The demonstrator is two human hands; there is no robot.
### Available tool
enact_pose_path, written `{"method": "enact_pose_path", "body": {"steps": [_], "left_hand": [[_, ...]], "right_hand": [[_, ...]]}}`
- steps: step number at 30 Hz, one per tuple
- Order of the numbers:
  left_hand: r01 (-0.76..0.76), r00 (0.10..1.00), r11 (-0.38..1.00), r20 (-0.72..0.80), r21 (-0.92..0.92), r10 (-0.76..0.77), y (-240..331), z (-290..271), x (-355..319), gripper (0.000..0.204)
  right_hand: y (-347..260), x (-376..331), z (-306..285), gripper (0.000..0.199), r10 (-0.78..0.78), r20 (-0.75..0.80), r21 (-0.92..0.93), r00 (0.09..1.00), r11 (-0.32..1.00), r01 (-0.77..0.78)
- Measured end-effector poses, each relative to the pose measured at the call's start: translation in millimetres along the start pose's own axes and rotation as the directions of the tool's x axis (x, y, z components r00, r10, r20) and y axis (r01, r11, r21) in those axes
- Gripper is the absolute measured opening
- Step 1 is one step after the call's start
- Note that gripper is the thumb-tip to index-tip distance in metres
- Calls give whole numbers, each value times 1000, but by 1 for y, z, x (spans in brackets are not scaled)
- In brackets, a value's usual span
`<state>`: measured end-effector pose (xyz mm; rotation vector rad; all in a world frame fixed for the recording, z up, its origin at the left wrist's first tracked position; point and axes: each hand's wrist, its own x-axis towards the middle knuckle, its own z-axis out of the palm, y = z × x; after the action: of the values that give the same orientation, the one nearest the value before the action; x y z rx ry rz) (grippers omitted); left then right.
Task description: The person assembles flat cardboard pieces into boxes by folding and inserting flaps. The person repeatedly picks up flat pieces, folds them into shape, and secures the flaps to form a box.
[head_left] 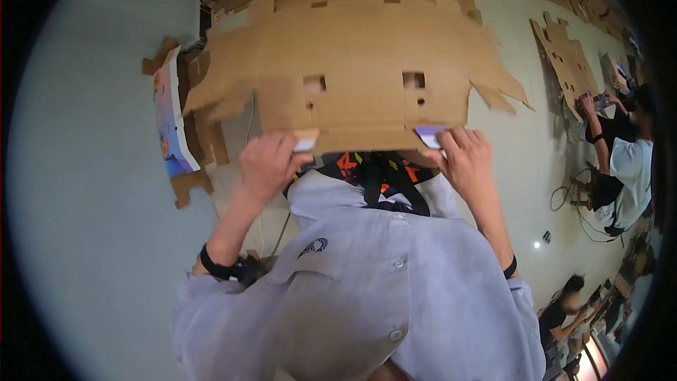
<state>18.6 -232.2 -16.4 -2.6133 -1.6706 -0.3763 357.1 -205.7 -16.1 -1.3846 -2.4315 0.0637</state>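
Cardboard sheet top cut off; fingertips hidden behind it.

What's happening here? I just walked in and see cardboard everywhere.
A person holds a large flat die-cut cardboard sheet by its near edge, left hand and right hand each gripping a folded flap. More flat cardboard blanks lie on the floor. Other people work at the right.

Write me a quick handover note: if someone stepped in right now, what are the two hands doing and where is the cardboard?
Left hand grips the near edge of the big flat cardboard sheet, fingers curled over a folded flap.
Right hand grips the same edge further right, on another flap.
The sheet is unfolded, die-cut with slots.
More cardboard blanks lie on the floor to the right.
Done: both near flaps gripped. Left: the rest is still flat.
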Motion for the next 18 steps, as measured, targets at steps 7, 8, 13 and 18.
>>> {"method": "enact_pose_path", "body": {"steps": [7,8,13,18], "left_hand": [[105,977,990,197,-94,-84,16,27,-24,34],[159,961,985,241,-64,-139,13,29,-16,33],[54,995,998,-77,-35,-57,-6,68,25,29],[37,996,993,-78,-115,-46,10,77,6,35]], "right_hand": [[6,-30,20,30,114,292,31,950,991,-128],[5,-23,24,30,107,298,35,949,992,-123],[18,10,64,47,76,94,-143,993,988,-62],[16,11,63,48,85,142,-91,986,993,-72]]}}
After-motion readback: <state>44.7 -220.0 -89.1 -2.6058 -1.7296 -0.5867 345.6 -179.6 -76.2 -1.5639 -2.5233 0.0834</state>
